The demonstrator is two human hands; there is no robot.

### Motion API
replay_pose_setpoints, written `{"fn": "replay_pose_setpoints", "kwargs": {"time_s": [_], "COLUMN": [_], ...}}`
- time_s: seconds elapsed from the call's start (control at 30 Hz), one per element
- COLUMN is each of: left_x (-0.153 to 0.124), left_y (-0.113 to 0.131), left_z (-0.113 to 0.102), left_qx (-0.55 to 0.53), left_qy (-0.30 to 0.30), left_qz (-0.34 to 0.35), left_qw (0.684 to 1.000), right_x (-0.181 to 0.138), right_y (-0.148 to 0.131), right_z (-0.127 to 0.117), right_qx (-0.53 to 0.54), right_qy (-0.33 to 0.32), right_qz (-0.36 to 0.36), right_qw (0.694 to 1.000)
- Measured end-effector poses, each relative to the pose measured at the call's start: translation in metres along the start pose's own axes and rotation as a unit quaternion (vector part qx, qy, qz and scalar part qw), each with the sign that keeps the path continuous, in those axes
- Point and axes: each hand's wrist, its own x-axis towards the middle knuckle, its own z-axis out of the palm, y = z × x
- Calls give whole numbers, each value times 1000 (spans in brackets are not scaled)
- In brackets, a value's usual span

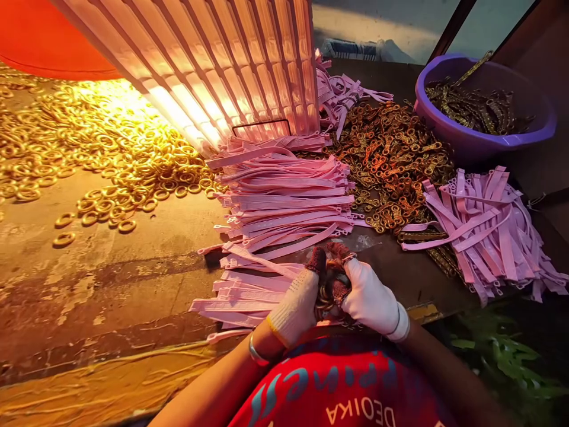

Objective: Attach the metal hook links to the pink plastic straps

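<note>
My left hand (300,296), in a knitted glove with dark fingertips, is closed on a small bunch of metal rings (324,303) close to my body. Against it, my right hand (368,296) in a white glove has its dark-tipped fingers closed round the same bunch. What exactly lies between the fingertips is too dark to make out. Pink straps (249,293) with small metal end loops lie beside and under my left hand. Beyond both hands, more pink straps (288,204) form a layered stack. A heap of small brass-coloured links (391,160) lies farther off to the right.
Gold rings (146,172) spread over the table (146,261) at left, under bright light. A ribbed translucent panel (249,65) stands behind the stack. At right are a purple basin (484,142) with metal chain strips (480,107) and another pink strap pile (498,231).
</note>
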Motion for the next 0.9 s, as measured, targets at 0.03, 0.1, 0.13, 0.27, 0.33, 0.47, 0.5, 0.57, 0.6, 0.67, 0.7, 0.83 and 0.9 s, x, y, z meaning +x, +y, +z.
{"fn": "replay_pose_setpoints", "kwargs": {"time_s": [0.03, 0.1, 0.13, 0.27, 0.33, 0.47, 0.5, 0.57, 0.6, 0.67, 0.7, 0.83, 0.9], "left_x": [-1, -5, -8, -19, -23, -26, -26, -26, -26, -27, -27, -28, -30], "left_y": [4, 11, 14, 20, 19, 17, 16, 14, 13, 12, 13, 17, 19], "left_z": [1, 0, 0, -1, 0, 2, 2, 2, 2, 1, 1, -2, -1], "left_qx": [-14, -33, -35, -7, 28, 84, 87, 80, 72, 45, 30, -7, 11], "left_qy": [-1, -3, -2, -12, -36, -41, -38, -40, -41, -39, -33, -4, -3], "left_qz": [-16, -39, -41, 1, 33, 72, 72, 62, 51, 26, 15, 16, 26], "left_qw": [1000, 999, 999, 1000, 998, 993, 993, 994, 995, 998, 999, 1000, 1000], "right_x": [0, -1, -2, -6, -8, -13, -14, -15, -16, -17, -17, -15, -12], "right_y": [2, 6, 9, 18, 20, 19, 19, 19, 19, 19, 19, 18, 19], "right_z": [1, 1, 1, 0, 1, 1, 1, -2, -3, -4, -5, -8, -7], "right_qx": [44, 118, 137, 99, 78, 32, 14, -8, -7, 24, 54, 205, 246], "right_qy": [13, 44, 60, 115, 125, 134, 129, 98, 80, 60, 64, 117, 122], "right_qz": [6, 10, 8, -10, -7, -30, -48, -91, -109, -109, -90, 24, 56], "right_qw": [999, 992, 989, 988, 989, 990, 990, 991, 991, 992, 992, 972, 960]}}
